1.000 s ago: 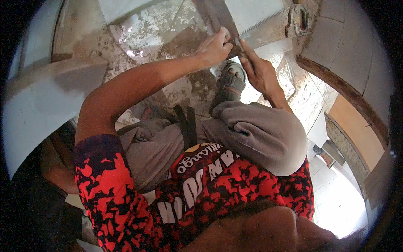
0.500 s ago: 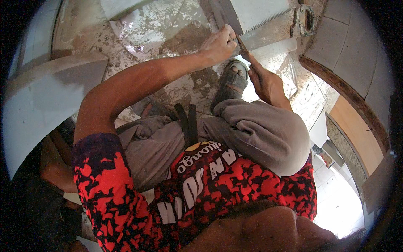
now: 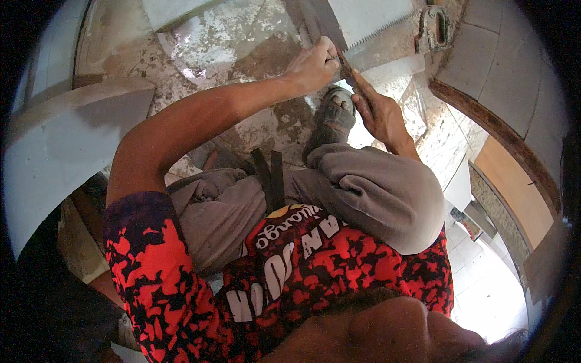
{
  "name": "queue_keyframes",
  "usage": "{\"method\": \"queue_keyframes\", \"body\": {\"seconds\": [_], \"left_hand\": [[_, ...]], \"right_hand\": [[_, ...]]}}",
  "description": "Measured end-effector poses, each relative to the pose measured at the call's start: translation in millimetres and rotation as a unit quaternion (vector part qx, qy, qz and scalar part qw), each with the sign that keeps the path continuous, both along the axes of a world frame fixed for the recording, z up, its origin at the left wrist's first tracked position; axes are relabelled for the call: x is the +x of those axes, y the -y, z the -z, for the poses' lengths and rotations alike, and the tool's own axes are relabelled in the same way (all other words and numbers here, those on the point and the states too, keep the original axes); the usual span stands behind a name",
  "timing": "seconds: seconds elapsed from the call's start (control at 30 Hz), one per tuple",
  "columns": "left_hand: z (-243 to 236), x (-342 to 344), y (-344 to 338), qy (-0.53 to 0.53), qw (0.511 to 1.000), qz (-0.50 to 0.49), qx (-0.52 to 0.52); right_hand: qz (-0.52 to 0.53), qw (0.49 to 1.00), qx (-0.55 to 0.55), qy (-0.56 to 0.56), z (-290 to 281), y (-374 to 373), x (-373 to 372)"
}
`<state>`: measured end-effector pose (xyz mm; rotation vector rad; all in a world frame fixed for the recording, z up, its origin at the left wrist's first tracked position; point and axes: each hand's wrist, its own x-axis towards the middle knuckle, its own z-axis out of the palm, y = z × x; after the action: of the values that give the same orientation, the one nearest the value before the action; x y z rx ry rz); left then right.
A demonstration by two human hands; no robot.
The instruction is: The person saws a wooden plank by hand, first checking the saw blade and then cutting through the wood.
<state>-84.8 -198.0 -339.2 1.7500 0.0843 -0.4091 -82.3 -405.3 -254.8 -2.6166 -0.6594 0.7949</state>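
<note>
A handsaw with a toothed blade (image 3: 387,45) and a worn handle (image 3: 433,29) lies across the upper right, beside a dark grey strip (image 3: 318,24). My left hand (image 3: 313,66) is curled at the blade's far end; what its fingers grip is hidden. My right hand (image 3: 378,115), just right of it, grips a thin, dark file-like tool (image 3: 346,68), angled up against the blade's end near my left fingers. My sandalled foot (image 3: 338,112) is below the hands, and my bent knee (image 3: 387,193) is under the right forearm.
The floor (image 3: 230,36) is mottled with dirt and pale residue. A pale curved-looking panel (image 3: 60,151) stands at the left. Tiled raised surfaces with a brown edge (image 3: 490,115) border the right, with a tan board (image 3: 508,187) below them.
My right hand and its tool shifted slightly down and right, then slightly back up. My left hand rose a little from a second ago. The saw shifted slightly with them.
</note>
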Motion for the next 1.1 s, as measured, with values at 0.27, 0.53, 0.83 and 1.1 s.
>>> {"method": "queue_keyframes", "body": {"seconds": [0.27, 0.53, 0.83, 1.1], "left_hand": [[5.5, -3.0, 1.8, 0.005, 1.000, -0.022, -0.014], [8.3, -2.8, -2.6, 0.012, 1.000, -0.026, 0.004], [2.7, -2.9, 3.4, 0.012, 1.000, -0.018, -0.023], [-3.3, -3.3, 0.4, 0.016, 1.000, 0.005, -0.001]], "right_hand": [[-0.025, 0.998, -0.058, 0.003, -11.7, 2.9, -8.3], [-0.007, 1.000, 0.030, -0.004, 9.1, -21.6, 25.3], [0.116, 0.978, 0.090, -0.146, -20.6, 12.7, 6.9], [0.156, 0.963, 0.051, -0.215, -19.5, 12.6, 10.0]]}}
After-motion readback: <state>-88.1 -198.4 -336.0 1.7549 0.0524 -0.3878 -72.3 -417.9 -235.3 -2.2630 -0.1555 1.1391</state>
